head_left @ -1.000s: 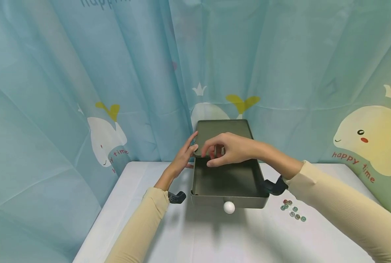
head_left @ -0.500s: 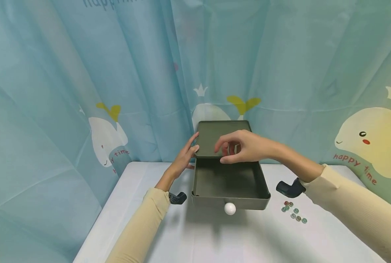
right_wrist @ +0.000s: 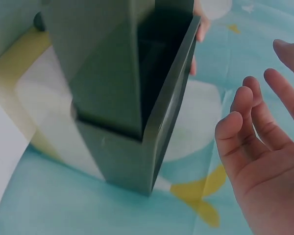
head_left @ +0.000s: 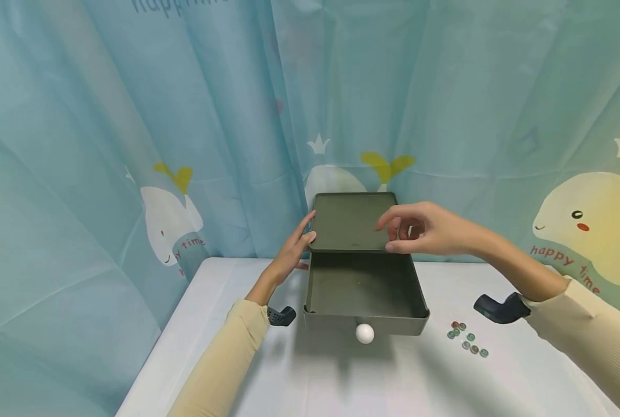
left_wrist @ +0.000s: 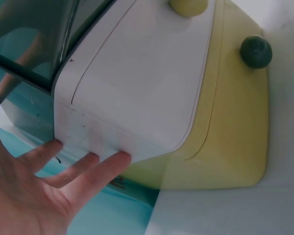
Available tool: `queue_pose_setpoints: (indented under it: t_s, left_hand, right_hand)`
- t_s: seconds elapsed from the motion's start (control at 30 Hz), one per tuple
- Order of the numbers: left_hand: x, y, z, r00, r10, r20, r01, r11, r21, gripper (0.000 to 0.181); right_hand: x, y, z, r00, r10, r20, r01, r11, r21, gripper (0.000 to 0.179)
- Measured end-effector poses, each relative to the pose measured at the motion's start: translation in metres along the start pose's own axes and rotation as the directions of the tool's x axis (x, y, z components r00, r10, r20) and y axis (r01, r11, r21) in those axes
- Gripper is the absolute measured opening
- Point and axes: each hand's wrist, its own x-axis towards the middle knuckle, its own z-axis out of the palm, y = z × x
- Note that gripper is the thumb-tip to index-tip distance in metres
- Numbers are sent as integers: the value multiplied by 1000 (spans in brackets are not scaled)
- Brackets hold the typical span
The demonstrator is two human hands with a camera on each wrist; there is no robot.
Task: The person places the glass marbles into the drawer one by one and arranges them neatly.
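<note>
A dark green drawer [head_left: 362, 286] with a white knob [head_left: 364, 333] stands pulled out of a small stacked drawer unit [head_left: 354, 223]. White and yellow tiers of the unit show in the left wrist view. My left hand [head_left: 289, 252] rests against the unit's left side, thumb near the top's edge. In the left wrist view its spread fingertips [left_wrist: 118, 159] touch the white tier. My right hand [head_left: 427, 229] hovers over the unit's right side, its fingers loosely bent. The right wrist view shows nothing in that palm [right_wrist: 269, 181]. Inside the drawer, the floor looks bare apart from tiny specks.
Several small round discs [head_left: 467, 340], greenish and reddish, lie on the white table [head_left: 341, 382] right of the drawer. A blue curtain [head_left: 226, 116] printed with whales hangs behind and beside the table. Dark devices [head_left: 500, 308] are worn at both wrists.
My right hand has moved to the right, from above the drawer's middle to the unit's right edge. The left hand and the drawer stay in place.
</note>
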Motion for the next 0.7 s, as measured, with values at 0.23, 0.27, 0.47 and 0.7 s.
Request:
queue_pose_setpoints:
  t_s: [0.23, 0.27, 0.47, 0.7]
  left_hand:
    - [0, -2, 0, 1000, 5, 3, -5, 1000, 0, 61]
    - [0, -2, 0, 1000, 4, 5, -4, 1000, -1, 61]
    - [-1, -2, -1, 1000, 4, 3, -4, 1000, -5, 60]
    - [-1, -3, 0, 1000, 4, 5, -4, 1000, -8, 59]
  right_hand:
    - [-27, 14, -8, 998, 29, -64, -28, 1000, 14, 26]
    - [-31, 16, -9, 997, 34, -68, -33, 999, 15, 26]
    - [-50, 34, -10, 993, 19, -114, -18, 1000, 9, 30]
    - [-78, 47, -10, 984, 86, -154, -85, 996, 19, 31]
